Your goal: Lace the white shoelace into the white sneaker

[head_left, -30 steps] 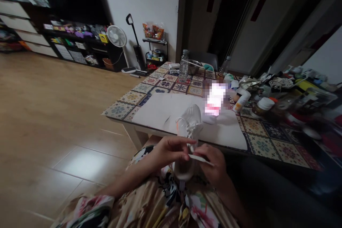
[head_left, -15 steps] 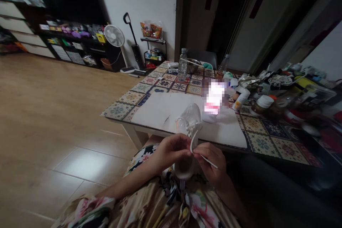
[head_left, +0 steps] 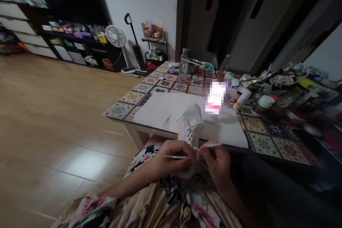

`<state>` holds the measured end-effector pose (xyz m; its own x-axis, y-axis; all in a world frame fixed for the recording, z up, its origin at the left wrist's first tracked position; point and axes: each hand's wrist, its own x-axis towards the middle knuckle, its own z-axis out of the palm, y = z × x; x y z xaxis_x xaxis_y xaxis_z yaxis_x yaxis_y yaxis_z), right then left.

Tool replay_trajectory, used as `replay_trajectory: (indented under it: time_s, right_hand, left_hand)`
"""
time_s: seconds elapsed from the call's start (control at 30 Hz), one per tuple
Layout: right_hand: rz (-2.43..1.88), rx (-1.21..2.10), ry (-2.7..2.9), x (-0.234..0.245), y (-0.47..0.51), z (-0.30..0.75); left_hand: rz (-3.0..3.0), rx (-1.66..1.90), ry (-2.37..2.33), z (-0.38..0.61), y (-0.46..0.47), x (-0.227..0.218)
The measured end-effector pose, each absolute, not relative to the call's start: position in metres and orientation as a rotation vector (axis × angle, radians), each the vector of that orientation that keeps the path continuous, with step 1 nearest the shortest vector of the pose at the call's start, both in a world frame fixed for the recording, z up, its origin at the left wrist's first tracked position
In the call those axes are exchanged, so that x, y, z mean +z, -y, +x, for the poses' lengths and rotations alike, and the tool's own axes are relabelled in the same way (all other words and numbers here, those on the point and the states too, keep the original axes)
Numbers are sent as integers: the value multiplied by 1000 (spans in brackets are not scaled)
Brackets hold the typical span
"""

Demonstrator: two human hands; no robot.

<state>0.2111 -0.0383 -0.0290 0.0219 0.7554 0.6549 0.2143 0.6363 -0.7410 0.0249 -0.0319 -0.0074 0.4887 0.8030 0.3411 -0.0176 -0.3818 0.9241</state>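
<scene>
A white sneaker [head_left: 192,115] rests with its toe toward the table, its heel end near my lap and partly hidden by my hands. Laces criss-cross up its front. My left hand [head_left: 176,156] pinches one white shoelace [head_left: 176,157], whose end sticks out to the left across the fingers. On the other side of the shoe opening, my right hand [head_left: 216,158] is closed on the shoelace too, with an end pointing right above the knuckles. A short stretch of lace shows between the two hands.
A white sheet [head_left: 157,107] covers the near part of the tile-patterned table [head_left: 120,109]. A lit phone [head_left: 216,98], blurred out, stands beyond the shoe. Behind are a water bottle [head_left: 183,65] and a metal bowl [head_left: 192,67]. Jars and clutter, including a white-capped jar [head_left: 264,104], crowd the right.
My hands have moved slightly down and apart. The lace that stood up in a loop between them is now drawn lower, with one end out to each side.
</scene>
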Motion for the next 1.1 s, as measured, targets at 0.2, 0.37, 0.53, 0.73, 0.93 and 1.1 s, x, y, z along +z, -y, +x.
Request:
replay_trajectory:
  time_s: [0.2, 0.37, 0.53, 0.73, 0.93, 1.1]
  right_hand:
    - [-763, 549, 1751, -22, 38, 212]
    - [-700, 419, 1877, -14, 37, 212]
    - [-644, 319, 1865, -20, 32, 209]
    - [-605, 42, 1960, -24, 32, 214]
    - [-622, 239, 1786, -24, 36, 214]
    - [-586, 722, 1278, -20, 25, 217]
  left_hand:
    - [1885, 1255, -678, 24, 28, -5]
    - [1983, 1335, -675, 24, 25, -3]
    - [1943, 1258, -706, 25, 27, -2]
    - [1700, 1168, -813, 29, 26, -2]
    - [1413, 1188, -841, 26, 21, -7]
    - [820, 1439, -658, 12, -1, -7]
